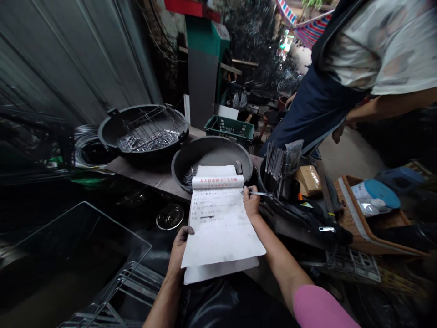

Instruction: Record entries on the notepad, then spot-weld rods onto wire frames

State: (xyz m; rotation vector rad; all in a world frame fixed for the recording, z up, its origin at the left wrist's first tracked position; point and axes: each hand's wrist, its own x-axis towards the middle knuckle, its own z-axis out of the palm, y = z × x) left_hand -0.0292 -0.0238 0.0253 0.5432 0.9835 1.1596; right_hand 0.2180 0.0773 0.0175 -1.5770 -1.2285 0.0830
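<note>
Head view: the left grip is clamped on the pad, thumb over its left edge, the other fingers mostly hidden underneath. The right grip is closed round the pen at the pad's right edge, farther out than the left grip. The pad lies between the two grips, its long axis running away from the body, and a turned-back sheet with red print curls over its far end. The handwriting nearer the grips is too small and faint to read. The pen lies nearly crosswise to the pad, one end toward the page, the other out past the right grip; fingers cover part of it, and its tip seems to meet the paper.

Just beyond the grips, the pad hides much of the near pan on the bench. Beyond the left grip, the far pan holds metal pieces. Right of the right grip, rods stand beside a package. A co-worker bends beyond it, head cut off by the top edge. Left of the left grip, wire frames fade into shadow.
</note>
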